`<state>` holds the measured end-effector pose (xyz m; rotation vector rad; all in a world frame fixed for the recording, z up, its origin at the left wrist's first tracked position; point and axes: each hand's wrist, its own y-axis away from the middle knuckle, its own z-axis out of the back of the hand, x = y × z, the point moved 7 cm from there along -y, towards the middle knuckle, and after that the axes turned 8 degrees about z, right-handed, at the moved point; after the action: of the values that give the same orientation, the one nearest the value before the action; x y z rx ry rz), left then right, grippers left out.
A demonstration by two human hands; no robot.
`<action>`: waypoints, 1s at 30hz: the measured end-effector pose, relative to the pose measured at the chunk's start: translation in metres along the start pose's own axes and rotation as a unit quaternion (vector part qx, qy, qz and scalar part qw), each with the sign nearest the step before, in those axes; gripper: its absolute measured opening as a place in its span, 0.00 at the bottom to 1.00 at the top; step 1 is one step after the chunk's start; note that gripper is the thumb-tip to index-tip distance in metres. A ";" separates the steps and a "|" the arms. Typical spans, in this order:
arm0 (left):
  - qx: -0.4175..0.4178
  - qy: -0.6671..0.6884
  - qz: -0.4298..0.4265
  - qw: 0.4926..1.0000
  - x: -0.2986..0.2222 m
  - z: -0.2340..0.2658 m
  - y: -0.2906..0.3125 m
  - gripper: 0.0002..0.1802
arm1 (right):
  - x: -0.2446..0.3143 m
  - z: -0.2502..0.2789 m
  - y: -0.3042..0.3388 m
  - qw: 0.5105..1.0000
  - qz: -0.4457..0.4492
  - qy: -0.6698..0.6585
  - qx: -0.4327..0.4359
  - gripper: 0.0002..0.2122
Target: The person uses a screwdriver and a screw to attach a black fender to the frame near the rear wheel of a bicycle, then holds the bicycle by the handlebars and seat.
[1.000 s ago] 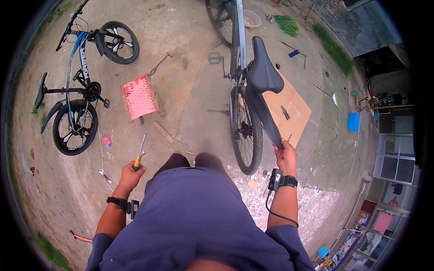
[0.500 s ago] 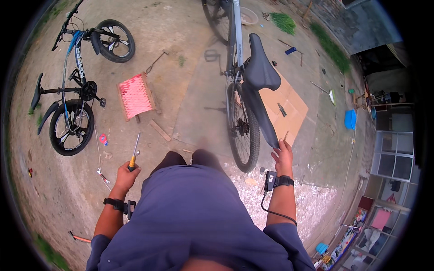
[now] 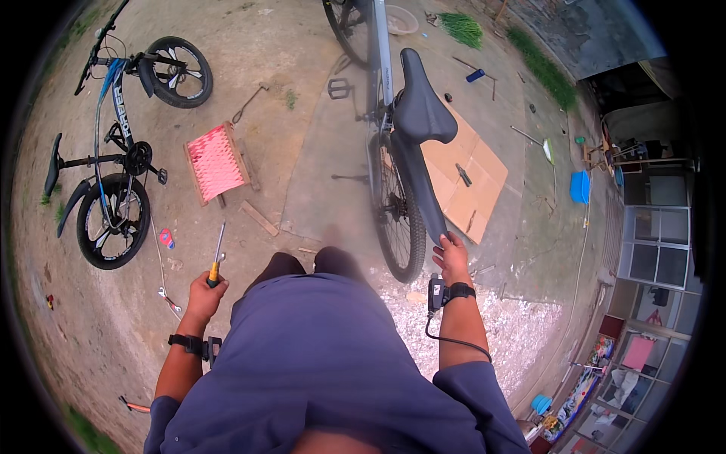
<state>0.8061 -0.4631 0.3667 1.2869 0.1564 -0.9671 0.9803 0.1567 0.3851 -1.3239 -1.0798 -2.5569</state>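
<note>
My left hand is closed round the yellow and dark handle of a screwdriver, its shaft pointing up and away. My right hand has its fingers round the lower tip of a black rear mudguard. This mudguard slants down from under the black saddle of a grey bicycle. It sits above and to the right of the rear wheel, apart from the tyre at its tip. The undersides of my right fingers are partly hidden.
A flat cardboard sheet with pliers lies right of the bicycle. Leftward are a low stool with red webbing, a wood strip and a blue-black bicycle. A blue bucket stands far right.
The whole view has shifted slightly. My right hand and the mudguard tip have moved a little left, towards the wheel. My left hand still holds the screwdriver.
</note>
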 end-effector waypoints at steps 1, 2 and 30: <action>-0.001 -0.002 0.001 1.000 0.002 0.000 0.001 0.07 | -0.002 -0.001 -0.002 1.000 -0.005 0.007 -0.001 0.28; -0.003 -0.004 0.002 1.000 0.003 0.000 0.001 0.07 | -0.004 -0.002 -0.004 1.000 -0.010 0.014 -0.002 0.28; -0.036 0.037 0.100 0.994 0.056 0.022 -0.028 0.07 | 0.145 -0.171 -0.084 0.799 0.353 0.487 0.009 0.33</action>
<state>0.8130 -0.5102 0.3198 1.2466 0.1169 -0.7364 0.7408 0.1506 0.3799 -0.1522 -0.2895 -2.0813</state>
